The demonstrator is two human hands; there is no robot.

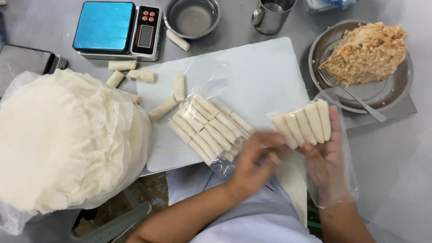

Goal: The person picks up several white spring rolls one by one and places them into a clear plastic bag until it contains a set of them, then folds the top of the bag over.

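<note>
My right hand (327, 163) wears a clear plastic glove and holds a row of several pale spring rolls (305, 123) against its fingers. My left hand (255, 161) is bare and blurred, just left of those rolls, its fingers touching their near ends. On the white cutting board (265, 76) lies a clear plastic bag (211, 123) filled with several spring rolls in two layers.
Loose spring rolls (142, 75) lie at the board's left edge. A big stack of thin wrappers (67, 139) fills the left. At the back stand a digital scale (118, 29), a steel bowl (192, 18) and a steel mug (271, 15). A steel plate (387, 92) holds filling (366, 54) and a fork (351, 94).
</note>
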